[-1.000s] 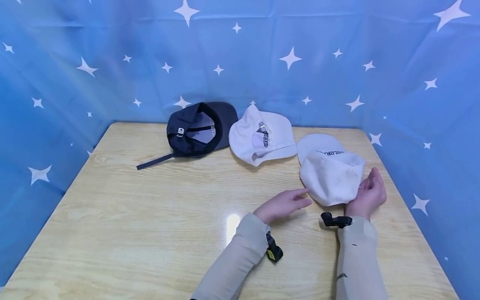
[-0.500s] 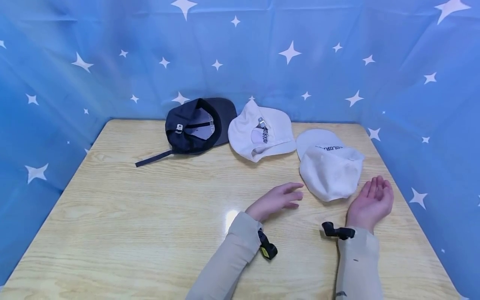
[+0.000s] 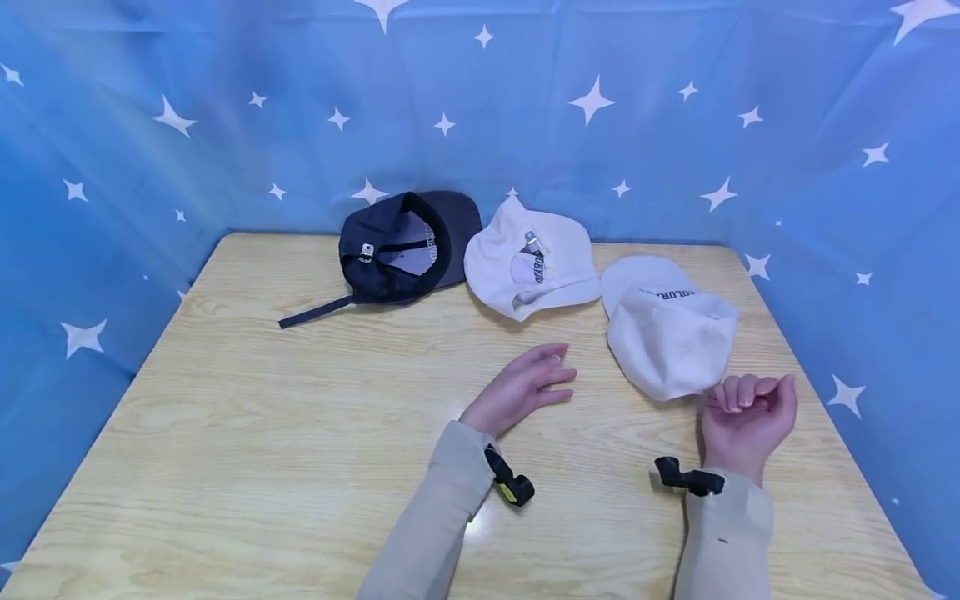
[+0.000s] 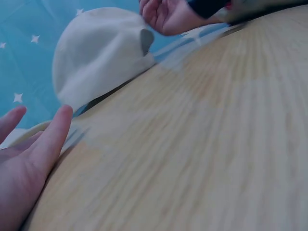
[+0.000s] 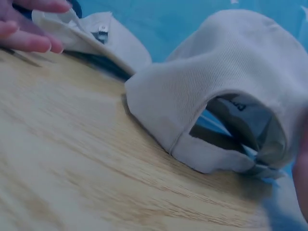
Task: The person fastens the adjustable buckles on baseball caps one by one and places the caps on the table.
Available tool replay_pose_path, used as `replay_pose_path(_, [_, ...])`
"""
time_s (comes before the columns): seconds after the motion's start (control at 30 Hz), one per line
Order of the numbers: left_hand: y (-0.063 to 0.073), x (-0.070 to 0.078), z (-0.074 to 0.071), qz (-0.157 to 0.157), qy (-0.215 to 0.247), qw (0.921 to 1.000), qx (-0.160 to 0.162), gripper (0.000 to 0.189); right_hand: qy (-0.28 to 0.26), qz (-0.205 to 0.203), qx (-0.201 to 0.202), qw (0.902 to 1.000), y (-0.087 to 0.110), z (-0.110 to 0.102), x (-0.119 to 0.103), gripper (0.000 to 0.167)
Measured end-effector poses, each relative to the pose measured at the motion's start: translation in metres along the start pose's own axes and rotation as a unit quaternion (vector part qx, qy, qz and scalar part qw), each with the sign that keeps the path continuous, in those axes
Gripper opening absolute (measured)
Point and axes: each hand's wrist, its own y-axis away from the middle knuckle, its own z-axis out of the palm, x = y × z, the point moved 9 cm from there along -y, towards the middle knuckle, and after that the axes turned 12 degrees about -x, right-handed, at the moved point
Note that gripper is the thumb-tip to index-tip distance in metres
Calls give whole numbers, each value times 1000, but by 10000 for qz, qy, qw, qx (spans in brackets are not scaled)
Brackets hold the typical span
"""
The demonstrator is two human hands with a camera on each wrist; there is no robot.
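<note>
A white baseball cap [image 3: 671, 346] with dark lettering sits crown toward me at the right of the table, its brim pointing to the back. Just off its front right edge is my right hand [image 3: 750, 421], palm up, fingers loosely curled and holding nothing. My left hand [image 3: 521, 387] hovers left of that cap with fingers spread and nothing in them. In the right wrist view the strap opening of the white cap [image 5: 168, 86] faces the camera. From the left wrist, the same cap [image 4: 98, 53] stands beyond my left fingers [image 4: 50, 139].
Left of that cap lies a second white cap [image 3: 495, 267], underside showing, with a metal buckle. Beside it a navy cap [image 3: 375, 275] lies tipped over, its strap trailing left on the wooden table [image 3: 262, 450]. A blue star-printed curtain [image 3: 480, 108] encloses the back and sides.
My right hand has come away from the white cap toward me, its fingers curling loosely. My left hand has drawn back to the left. The caps stay where they were.
</note>
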Motion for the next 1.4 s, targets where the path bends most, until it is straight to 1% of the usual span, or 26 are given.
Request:
replay_pose_path(0.07, [3, 5, -6, 125, 40, 9998, 121, 54, -273, 368, -688, 9966, 3, 17, 11, 46])
replay_pose_path(0.1, [4, 7, -8, 193, 59, 9997, 169, 54, -413, 574, -1049, 9920, 6, 26, 17, 49])
replay_pose_path(0.13, [5, 10, -10, 267, 96, 9994, 220, 54, -530, 782, -1393, 9857, 8, 34, 23, 51])
replay_pose_path(0.17, [6, 11, -12, 328, 137, 9990, 275, 53, -606, 1001, -1765, 9773, 11, 43, 29, 52])
replay_pose_path(0.2, [7, 13, -13, 377, 187, 9986, 321, 53, -588, 1185, -2059, 9696, 14, 50, 36, 52])
replay_pose_path(0.23, [8, 14, -14, 423, 243, 9982, 352, 53, -529, 1370, -2300, 9620, 17, 56, 43, 51])
replay_pose_path(0.3, [9, 15, -15, 483, 333, 9974, 420, 53, -354, 1669, -2529, 9523, 20, 61, 57, 48])
replay_pose_path(0.37, [10, 15, -17, 538, 436, 9963, 501, 52, -174, 1900, -2486, 9496, 20, 58, 74, 43])
replay_pose_path(0.4, [11, 15, -18, 574, 489, 9956, 555, 53, -107, 2008, -2375, 9504, 20, 54, 83, 41])
replay_pose_path(0.47, [11, 17, -21, 684, 566, 9938, 672, 53, -7, 2247, -2234, 9485, 19, 47, 104, 39])
replay_pose_path(0.53, [12, 20, -25, 806, 609, 9917, 795, 55, 229, 2514, -2234, 9415, 19, 42, 125, 40])
replay_pose_path(0.57, [13, 21, -27, 858, 623, 9906, 868, 56, 381, 2645, -2273, 9364, 20, 41, 135, 41])
replay_pose_path(0.6, [14, 22, -29, 913, 629, 9894, 942, 57, 594, 2752, -2299, 9316, 20, 39, 144, 41])
replay_pose_path(0.67, [16, 26, -33, 1003, 592, 9874, 1068, 58, 1204, 2941, -2201, 9222, 22, 35, 160, 43])
replay_pose_path(0.73, [17, 28, -36, 1080, 544, 9856, 1184, 58, 1811, 3150, -1998, 9100, 23, 28, 173, 44])
replay_pose_path(0.8, [18, 29, -38, 1121, 507, 9842, 1271, 56, 2188, 3377, -1666, 9002, 23, 19, 182, 48])
replay_pose_path(0.83, [18, 29, -39, 1121, 473, 9842, 1283, 55, 2285, 3471, -1461, 8978, 22, 14, 185, 50])
replay_pose_path(0.87, [18, 29, -39, 1116, 456, 9843, 1290, 54, 2303, 3547, -1321, 8965, 21, 10, 189, 52])
replay_pose_path(0.9, [18, 30, -39, 1111, 426, 9846, 1278, 54, 2232, 3605, -1138, 8985, 19, 6, 192, 54])
replay_pose_path(1.0, [18, 25, -37, 1046, 395, 9864, 1202, 54, 1890, 3637, -609, 9101, 16, -5, 198, 61])
replay_pose_path(1.07, [16, 26, -35, 1015, 346, 9875, 1152, 55, 1791, 3575, -384, 9158, 9, -8, 204, 62])
replay_pose_path(1.13, [14, 28, -35, 1006, 295, 9883, 1110, 57, 1790, 3524, -284, 9182, 2, -9, 210, 63])
replay_pose_path(1.23, [11, 30, -35, 993, 294, 9883, 1116, 59, 1981, 3469, -205, 9165, -6, -9, 218, 60])
replay_pose_path(1.4, [13, 29, -38, 983, 351, 9879, 1151, 60, 2266, 3563, -196, 9062, -6, -10, 229, 53])
